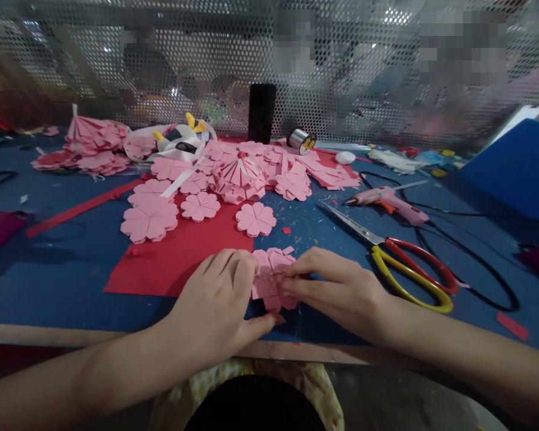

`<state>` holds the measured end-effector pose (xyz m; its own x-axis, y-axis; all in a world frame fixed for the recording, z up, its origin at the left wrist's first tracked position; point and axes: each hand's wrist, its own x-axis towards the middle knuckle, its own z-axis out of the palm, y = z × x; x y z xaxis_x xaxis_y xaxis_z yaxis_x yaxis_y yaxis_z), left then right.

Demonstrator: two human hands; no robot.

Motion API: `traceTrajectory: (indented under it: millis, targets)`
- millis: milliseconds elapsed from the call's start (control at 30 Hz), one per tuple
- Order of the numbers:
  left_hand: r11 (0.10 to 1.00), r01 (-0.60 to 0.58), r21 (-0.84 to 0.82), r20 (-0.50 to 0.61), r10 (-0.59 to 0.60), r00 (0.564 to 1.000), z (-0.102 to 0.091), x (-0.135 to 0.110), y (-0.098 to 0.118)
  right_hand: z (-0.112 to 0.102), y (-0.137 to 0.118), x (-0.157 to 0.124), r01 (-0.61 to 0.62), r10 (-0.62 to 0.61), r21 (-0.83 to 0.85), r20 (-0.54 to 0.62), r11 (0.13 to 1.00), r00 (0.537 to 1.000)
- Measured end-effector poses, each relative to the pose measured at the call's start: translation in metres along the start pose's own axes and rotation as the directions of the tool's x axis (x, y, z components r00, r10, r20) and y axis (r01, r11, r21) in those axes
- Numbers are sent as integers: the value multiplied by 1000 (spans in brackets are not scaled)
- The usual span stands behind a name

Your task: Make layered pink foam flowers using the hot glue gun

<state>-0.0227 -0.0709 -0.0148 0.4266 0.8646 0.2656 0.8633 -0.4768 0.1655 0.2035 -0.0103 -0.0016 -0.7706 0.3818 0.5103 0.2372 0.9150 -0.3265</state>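
Between my two hands, near the table's front edge, is a pink paper flower [273, 276] with folded petals. My left hand [222, 290] grips its left side, the thumb stretched below it and the fingers curled. On its right side my right hand [335, 287] pinches the paper, thumb and fingers together. The fingertips hide part of both edges. Just beyond lie finished-looking pink paper flowers [256, 219] and a larger one [150, 219]. Red paper sheets [161, 272] lie under and beside the left hand.
Scissors [379, 245] with red and yellow handles lie right of my right hand, with a pink glue gun [388, 202] and its cord behind. Pleated pink paper pieces [239, 176], a wire spool [301, 141] and a black phone [261, 112] stand by the perforated metal screen [233, 54].
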Motion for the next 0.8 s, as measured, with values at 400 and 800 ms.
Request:
traceTrajectory:
  millis: [400,800]
  targets:
    - [861,-508,-8,76,507,859,-36,53,-54,1,1,-10,121,-116,-39,129,992,985]
    - [905,-354,-237,5,366,931,-18,51,-68,0,0,-11,138,-131,-45,124,989,984]
